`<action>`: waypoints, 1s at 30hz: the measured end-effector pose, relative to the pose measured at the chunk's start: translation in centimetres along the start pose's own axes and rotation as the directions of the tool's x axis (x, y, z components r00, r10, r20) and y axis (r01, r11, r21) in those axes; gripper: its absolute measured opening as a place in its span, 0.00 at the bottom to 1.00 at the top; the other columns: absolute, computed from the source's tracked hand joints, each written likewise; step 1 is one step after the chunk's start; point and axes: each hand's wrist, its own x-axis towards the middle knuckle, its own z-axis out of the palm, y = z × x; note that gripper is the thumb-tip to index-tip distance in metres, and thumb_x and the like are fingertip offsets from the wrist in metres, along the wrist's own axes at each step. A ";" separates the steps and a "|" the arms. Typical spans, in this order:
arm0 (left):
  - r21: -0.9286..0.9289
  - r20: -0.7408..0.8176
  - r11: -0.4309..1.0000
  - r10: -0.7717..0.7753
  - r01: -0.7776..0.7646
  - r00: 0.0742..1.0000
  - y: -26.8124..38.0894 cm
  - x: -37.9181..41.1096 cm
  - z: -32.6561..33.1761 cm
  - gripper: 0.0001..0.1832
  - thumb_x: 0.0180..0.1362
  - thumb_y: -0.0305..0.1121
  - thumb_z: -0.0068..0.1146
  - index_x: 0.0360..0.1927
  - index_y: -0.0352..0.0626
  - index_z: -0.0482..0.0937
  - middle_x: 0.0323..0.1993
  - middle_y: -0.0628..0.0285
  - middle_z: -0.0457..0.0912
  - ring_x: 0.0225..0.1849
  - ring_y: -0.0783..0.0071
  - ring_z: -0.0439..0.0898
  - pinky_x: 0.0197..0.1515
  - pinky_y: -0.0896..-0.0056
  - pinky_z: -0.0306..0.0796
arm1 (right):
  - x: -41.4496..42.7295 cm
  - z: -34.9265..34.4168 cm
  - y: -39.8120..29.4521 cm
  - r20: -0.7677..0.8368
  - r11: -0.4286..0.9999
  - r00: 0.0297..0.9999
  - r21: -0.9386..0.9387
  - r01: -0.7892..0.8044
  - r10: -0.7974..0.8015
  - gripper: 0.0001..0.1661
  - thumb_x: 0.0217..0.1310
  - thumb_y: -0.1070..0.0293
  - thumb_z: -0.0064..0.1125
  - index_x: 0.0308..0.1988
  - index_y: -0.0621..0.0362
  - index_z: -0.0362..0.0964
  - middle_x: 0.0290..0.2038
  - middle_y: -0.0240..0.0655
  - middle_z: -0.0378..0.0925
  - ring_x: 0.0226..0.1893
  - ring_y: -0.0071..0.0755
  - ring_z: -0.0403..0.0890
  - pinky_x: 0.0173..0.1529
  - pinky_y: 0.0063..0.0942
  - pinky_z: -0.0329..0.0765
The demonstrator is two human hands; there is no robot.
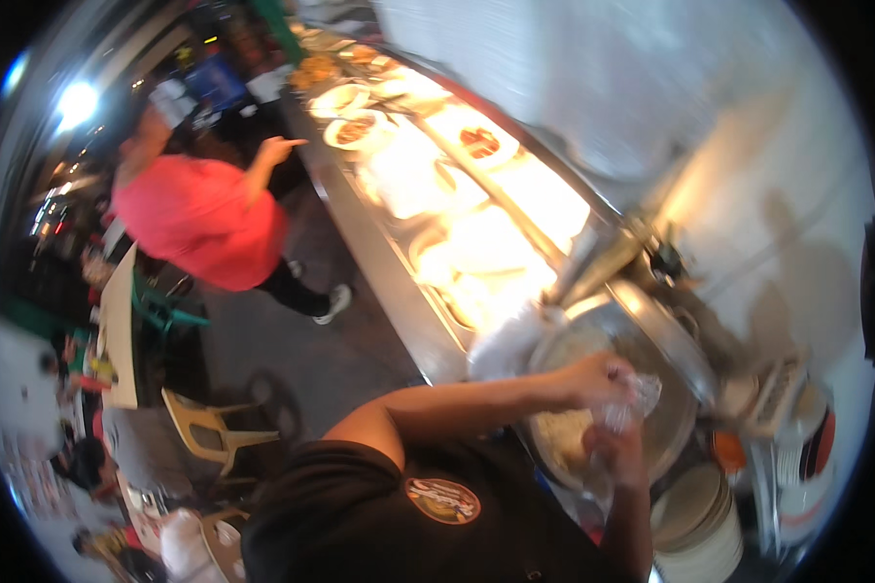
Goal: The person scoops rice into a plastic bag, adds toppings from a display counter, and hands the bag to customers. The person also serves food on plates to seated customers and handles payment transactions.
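Both my hands are on a crumpled clear plastic bag (pixel 631 408) above a wide metal pot (pixel 682 437). My left hand (pixel 598 379) reaches across from the left and grips the bag's upper part. Just below it, my right hand (pixel 618 446) is closed around the lower part; its fingers are blurred. What the bag holds, if anything, I cannot tell. Pale food that looks like cooked rice (pixel 560 437) lies in the pot's near left side. A metal lid (pixel 660 339) leans at the pot's far right rim.
A steel food counter (pixel 408 321) with several brightly lit dishes runs away to the upper left. A person in a red shirt (pixel 204 218) stands beside it, one hand pointing. Stacked plates (pixel 700 510) stand right of the pot. Plastic chairs (pixel 215 430) and seated people are at left.
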 end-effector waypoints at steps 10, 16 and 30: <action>-0.809 -0.244 0.495 0.205 -0.316 0.948 0.8 -19.2 -13.1 0.09 0.64 0.30 0.58 0.46 0.40 0.78 0.39 0.59 0.81 0.35 0.74 0.78 0.35 0.73 0.71 | 5.8 21.1 -13.9 0.357 0.111 0.468 -0.689 0.717 -0.808 0.04 0.53 0.76 0.59 0.32 0.63 0.78 0.30 0.44 0.79 0.32 0.49 0.80 0.38 0.37 0.75; -0.897 -0.075 0.408 0.233 -0.168 0.970 1.6 -22.8 -20.4 0.10 0.67 0.34 0.56 0.44 0.38 0.78 0.38 0.59 0.81 0.36 0.72 0.80 0.35 0.73 0.75 | 8.3 31.0 -13.7 0.404 0.368 0.351 -0.038 0.929 -0.845 0.08 0.53 0.86 0.54 0.31 0.63 0.77 0.29 0.39 0.80 0.32 0.36 0.82 0.37 0.28 0.76; 0.475 -0.496 0.857 0.450 -0.201 0.742 -13.2 -15.9 -26.2 0.06 0.55 0.28 0.59 0.29 0.36 0.76 0.24 0.50 0.76 0.26 0.57 0.77 0.33 0.57 0.71 | 22.0 31.4 3.7 -0.150 0.950 0.946 0.079 0.301 -0.287 0.14 0.70 0.63 0.53 0.38 0.63 0.76 0.27 0.31 0.76 0.24 0.21 0.74 0.28 0.20 0.70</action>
